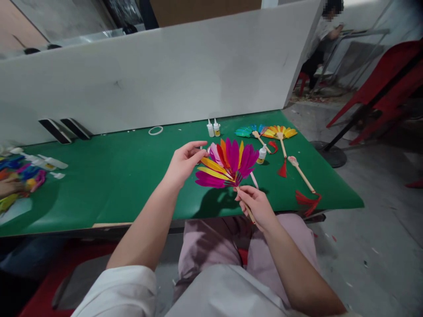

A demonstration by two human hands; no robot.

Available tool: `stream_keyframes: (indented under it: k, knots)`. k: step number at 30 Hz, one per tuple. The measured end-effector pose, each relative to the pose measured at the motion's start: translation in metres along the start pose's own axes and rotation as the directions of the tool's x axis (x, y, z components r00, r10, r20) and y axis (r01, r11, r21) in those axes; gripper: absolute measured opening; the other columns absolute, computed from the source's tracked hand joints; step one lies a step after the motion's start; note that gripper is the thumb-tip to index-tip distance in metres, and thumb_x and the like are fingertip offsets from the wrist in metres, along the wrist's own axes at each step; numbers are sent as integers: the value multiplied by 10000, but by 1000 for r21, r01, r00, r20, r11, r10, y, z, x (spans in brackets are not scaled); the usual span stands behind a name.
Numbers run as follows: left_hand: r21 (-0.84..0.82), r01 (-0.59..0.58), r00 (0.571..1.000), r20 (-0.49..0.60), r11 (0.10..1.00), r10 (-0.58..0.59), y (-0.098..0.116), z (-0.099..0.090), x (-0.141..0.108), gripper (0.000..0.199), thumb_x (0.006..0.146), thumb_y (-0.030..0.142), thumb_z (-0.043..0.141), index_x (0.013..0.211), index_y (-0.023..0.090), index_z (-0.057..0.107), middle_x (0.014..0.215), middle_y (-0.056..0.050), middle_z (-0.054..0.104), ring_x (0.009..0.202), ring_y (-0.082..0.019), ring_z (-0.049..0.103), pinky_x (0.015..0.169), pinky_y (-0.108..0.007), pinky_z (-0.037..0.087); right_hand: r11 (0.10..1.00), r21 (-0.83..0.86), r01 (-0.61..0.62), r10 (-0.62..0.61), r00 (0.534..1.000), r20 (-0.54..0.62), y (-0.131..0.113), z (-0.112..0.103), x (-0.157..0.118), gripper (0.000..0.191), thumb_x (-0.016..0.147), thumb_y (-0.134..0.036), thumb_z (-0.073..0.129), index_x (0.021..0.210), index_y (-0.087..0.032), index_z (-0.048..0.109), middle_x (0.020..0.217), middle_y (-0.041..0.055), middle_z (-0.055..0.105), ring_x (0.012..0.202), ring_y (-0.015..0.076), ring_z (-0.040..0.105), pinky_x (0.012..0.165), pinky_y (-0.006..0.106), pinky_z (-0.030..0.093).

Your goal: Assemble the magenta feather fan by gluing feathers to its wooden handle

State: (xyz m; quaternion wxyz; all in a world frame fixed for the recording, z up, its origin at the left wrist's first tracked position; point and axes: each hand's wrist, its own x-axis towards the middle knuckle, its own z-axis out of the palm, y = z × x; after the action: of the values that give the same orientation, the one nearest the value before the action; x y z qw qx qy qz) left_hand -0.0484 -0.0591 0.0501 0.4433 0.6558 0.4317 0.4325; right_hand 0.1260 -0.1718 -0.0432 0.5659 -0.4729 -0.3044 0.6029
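Apparently steadying feather fan [235, 160] near frame ctr, over table [132, 176].
Gripping handle [251, 215] w/ R hand [259, 204], prob. keeping feathers uncrushed; curling L hand's [185, 162] fingers by yellow feathers [213, 165], not showing clearly if pinching.

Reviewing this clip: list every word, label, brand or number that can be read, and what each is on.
None can be read.
Pair of small white bottles by the partition: label marks, too small.
White bottle beside the feather fan: label too small.
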Motion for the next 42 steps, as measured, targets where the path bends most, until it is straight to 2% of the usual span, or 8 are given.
stream_keyframes:
  k: [5, 14, 21, 26, 35, 42]
  knots:
    - [-1, 36, 999, 35, 999, -36, -1, -7, -6, 452, 692, 284, 665, 1122, 177, 572, 766, -16, 632, 733, -126, 598, 706, -254, 482, 1000, -4, 5, -5, 1000, -4, 0, 0, -1, 270, 680, -379, 663, 819, -154, 609, 605, -40, 564, 386, 28, 413, 293, 135, 294]
    - [74, -93, 995, 33, 993, 91, 8, 0, -2, 447, 698, 243, 656, 1130, 181, 559, 741, -8, 590, 706, -112, 566, 659, -236, 469, 1000, -16, 15, -15, 1000, -1, 4, -1, 0, 286, 682, -387, 658, 836, -151, 611, 618, -33, 563, 389, 27, 414, 292, 134, 297]
    - [144, -113, 984, 154, 983, 91, 7, -6, -2, 540, 711, 230, 645, 1223, 201, 476, 786, -17, 612, 727, -125, 581, 667, -250, 477, 1000, -7, 5, -5, 1000, -7, 2, 0, -1, 294, 686, -384, 656, 848, -144, 606, 613, -33, 561, 387, 28, 410, 291, 136, 291]
    - [167, -159, 973, 194, 973, 125, 8, -6, -3, 517, 731, 235, 624, 1225, 196, 476, 770, -17, 610, 712, -124, 576, 662, -248, 472, 1000, -4, -16, 16, 1000, -6, 0, 1, -2, 299, 676, -385, 662, 844, -142, 611, 609, -33, 559, 385, 27, 406, 294, 138, 291]
    - [104, -165, 975, 170, 981, 146, 7, 0, 3, 519, 717, 205, 643, 1211, 194, 486, 732, 0, 612, 669, -97, 567, 643, -216, 466, 1000, -10, -24, 24, 1000, 7, 2, 1, -2, 290, 678, -378, 659, 847, -147, 618, 612, -29, 565, 385, 31, 411, 292, 142, 291]
    - [105, -158, 985, 93, 982, 149, 2, 2, 4, 513, 700, 189, 655, 1191, 199, 506, 739, -2, 623, 689, -102, 590, 653, -220, 481, 1000, -11, -25, 25, 1000, 11, 1, 3, -2, 285, 671, -375, 662, 841, -150, 625, 608, -34, 561, 384, 29, 408, 293, 142, 290]
